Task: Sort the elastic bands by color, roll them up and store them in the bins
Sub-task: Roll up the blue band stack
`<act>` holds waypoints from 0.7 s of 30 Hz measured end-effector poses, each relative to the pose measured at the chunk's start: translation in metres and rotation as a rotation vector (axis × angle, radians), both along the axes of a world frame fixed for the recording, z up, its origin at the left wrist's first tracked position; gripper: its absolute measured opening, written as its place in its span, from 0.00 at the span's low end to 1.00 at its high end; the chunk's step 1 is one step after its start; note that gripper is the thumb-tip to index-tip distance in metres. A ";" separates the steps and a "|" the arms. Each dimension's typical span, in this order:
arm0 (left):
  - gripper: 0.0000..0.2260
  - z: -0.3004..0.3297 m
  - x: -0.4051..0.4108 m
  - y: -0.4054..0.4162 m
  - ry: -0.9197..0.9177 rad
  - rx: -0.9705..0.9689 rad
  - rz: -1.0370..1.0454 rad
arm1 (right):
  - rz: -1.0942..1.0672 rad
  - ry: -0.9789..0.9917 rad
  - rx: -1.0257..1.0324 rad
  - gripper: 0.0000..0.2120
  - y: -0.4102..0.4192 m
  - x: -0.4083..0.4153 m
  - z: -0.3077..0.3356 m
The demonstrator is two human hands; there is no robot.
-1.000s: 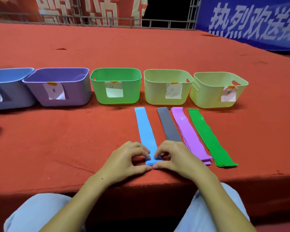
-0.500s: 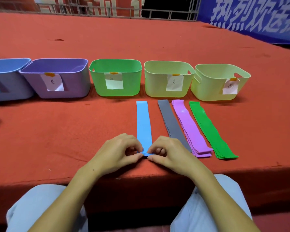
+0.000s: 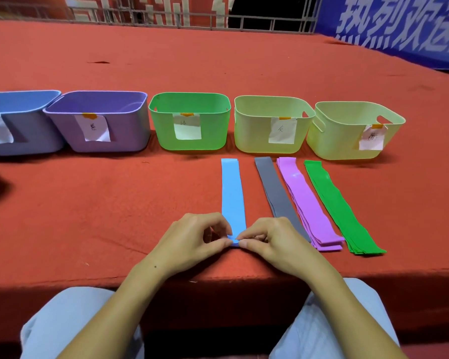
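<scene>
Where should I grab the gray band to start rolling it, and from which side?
Probably the near end of the gray band, coming from your side. It lies flat, running lengthwise away from you; that end sits just behind the right hand, between the blue and purple bands.

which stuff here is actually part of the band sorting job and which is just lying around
Part of the job:
blue band, pinched at its near end by left hand and right hand
grey band
purple bands
green bands
the five bins

Just there:
blue banner
metal railing
</scene>
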State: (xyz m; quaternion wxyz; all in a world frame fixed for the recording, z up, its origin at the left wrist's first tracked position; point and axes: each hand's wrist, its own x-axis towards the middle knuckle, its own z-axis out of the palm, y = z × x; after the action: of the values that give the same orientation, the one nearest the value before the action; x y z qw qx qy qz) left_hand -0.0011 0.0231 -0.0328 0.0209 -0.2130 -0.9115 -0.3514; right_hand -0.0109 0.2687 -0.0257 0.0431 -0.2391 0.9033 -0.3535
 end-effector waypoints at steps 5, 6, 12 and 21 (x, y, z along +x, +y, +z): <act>0.05 -0.002 -0.001 0.005 -0.003 -0.076 0.098 | -0.047 0.023 -0.003 0.06 0.000 0.001 -0.002; 0.04 -0.002 -0.001 0.006 -0.003 -0.093 0.123 | -0.039 0.043 0.013 0.07 0.000 0.002 -0.002; 0.04 -0.002 0.003 0.013 -0.009 -0.148 0.200 | -0.003 0.173 0.120 0.03 -0.001 0.002 -0.002; 0.04 -0.002 0.004 0.019 -0.056 -0.162 0.245 | -0.028 0.224 0.309 0.11 -0.008 0.004 0.001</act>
State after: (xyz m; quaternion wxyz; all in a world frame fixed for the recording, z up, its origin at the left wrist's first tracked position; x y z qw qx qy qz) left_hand 0.0030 0.0421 -0.0350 0.0208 -0.0913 -0.9562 -0.2774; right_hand -0.0064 0.2607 -0.0250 -0.0264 -0.2548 0.9492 -0.1826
